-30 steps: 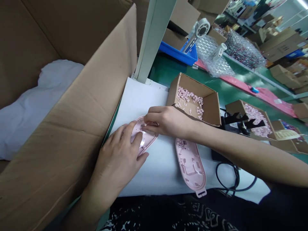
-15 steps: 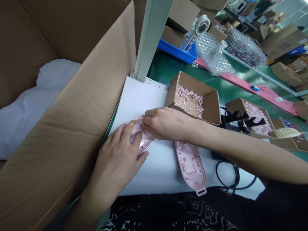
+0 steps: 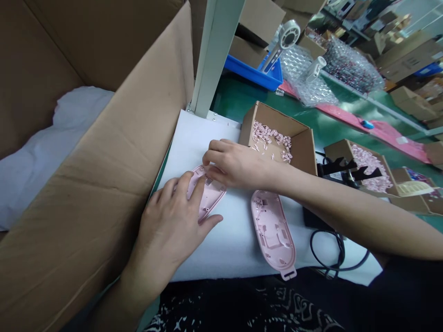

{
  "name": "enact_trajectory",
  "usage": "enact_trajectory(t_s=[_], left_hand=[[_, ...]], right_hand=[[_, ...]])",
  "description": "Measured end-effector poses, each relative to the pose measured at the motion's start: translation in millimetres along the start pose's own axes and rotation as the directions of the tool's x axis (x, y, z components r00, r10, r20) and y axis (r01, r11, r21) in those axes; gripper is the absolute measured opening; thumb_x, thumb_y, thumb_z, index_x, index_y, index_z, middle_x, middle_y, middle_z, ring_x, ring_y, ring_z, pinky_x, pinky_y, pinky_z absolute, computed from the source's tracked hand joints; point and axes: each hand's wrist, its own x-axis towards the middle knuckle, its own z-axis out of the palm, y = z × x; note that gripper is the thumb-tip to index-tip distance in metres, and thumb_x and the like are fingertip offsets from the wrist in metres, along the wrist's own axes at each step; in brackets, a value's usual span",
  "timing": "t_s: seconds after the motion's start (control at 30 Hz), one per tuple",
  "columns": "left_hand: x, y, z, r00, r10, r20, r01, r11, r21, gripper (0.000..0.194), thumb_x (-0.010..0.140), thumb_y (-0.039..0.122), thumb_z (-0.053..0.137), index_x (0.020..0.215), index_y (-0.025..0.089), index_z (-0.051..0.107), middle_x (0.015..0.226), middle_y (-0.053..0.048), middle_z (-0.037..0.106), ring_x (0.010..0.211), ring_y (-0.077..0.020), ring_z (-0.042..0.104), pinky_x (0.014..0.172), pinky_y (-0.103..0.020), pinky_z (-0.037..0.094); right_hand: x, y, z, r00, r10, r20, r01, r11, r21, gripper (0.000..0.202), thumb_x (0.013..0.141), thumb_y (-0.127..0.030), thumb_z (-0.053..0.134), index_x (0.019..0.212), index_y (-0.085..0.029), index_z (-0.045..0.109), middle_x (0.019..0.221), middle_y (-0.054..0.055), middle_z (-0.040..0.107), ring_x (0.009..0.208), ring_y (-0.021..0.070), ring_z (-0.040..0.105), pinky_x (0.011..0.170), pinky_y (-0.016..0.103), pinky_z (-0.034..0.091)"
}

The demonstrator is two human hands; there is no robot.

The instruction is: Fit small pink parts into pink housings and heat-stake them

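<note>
My left hand [image 3: 171, 221] lies over a pink plastic shell [image 3: 210, 197], its fingers across the top and the thumb at the near edge, holding it on the white sheet. Above the far end of that shell is my right hand [image 3: 226, 161], fingers curled and closed; their tips are partly hidden, so I cannot make out what they hold. A second pink shell [image 3: 275, 233] with a loop at its end lies hollow side up to the right. Behind my right forearm stands an open cardboard box [image 3: 302, 150] with small pink plastic parts [image 3: 265, 133] in it.
A tall cardboard carton [image 3: 138, 133] walls off the left, beside a metal post [image 3: 216, 60]. A black fixture [image 3: 341, 170] and a cable [image 3: 341, 253] are at right. Farther back are a blue tray [image 3: 254, 76], a handheld fan [image 3: 289, 34] and bubble wrap [image 3: 297, 64].
My right hand has lifted slightly away from the shell, uncovering the upper end of the second shell. The left thumb has stretched out further, and the held shell has shifted a little.
</note>
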Motion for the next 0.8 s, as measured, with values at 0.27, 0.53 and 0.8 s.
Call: enact_trajectory(t_s=[0.27, 0.53, 0.8], left_hand=[[4.6, -0.6, 3.7, 0.997, -0.002, 0.072, -0.003, 0.998, 0.063, 0.06, 0.084, 0.058, 0.07, 0.133, 0.023, 0.062, 0.144, -0.013, 0.054, 0.119, -0.0373, 0.056, 0.086, -0.054, 0.055], [7.2, 7.8, -1.2, 0.992, -0.027, 0.122, 0.012, 0.993, 0.121, 0.055, 0.089, 0.055, 0.063, 0.137, 0.029, 0.06, 0.143, -0.011, 0.053, 0.117, -0.035, 0.056, 0.085, -0.051, 0.052], [12.0, 9.2, -1.3, 0.997, -0.004, -0.072, 0.02, 0.975, 0.223, 0.054, 0.094, 0.051, 0.055, 0.139, 0.021, 0.059, 0.139, -0.02, 0.056, 0.113, -0.0455, 0.06, 0.078, -0.056, 0.055]], right_hand=[[14.5, 2.7, -1.8, 0.985, 0.055, 0.165, -0.076, 0.989, 0.128, 0.02, 0.091, -0.018, 0.061, 0.11, -0.013, 0.063, 0.115, 0.012, 0.06, 0.105, 0.0261, 0.053, 0.095, 0.037, 0.043], [33.4, -3.7, -9.3, 0.939, 0.114, 0.325, -0.119, 0.993, -0.004, 0.027, 0.088, -0.023, 0.066, 0.114, -0.016, 0.064, 0.118, 0.012, 0.061, 0.109, 0.0299, 0.058, 0.077, 0.035, 0.044], [-121.3, 28.0, -100.3, 0.947, 0.258, -0.192, -0.273, 0.96, -0.058, 0.03, 0.103, -0.043, 0.051, 0.113, -0.019, 0.066, 0.107, 0.006, 0.068, 0.089, 0.0196, 0.061, 0.072, 0.032, 0.04]])
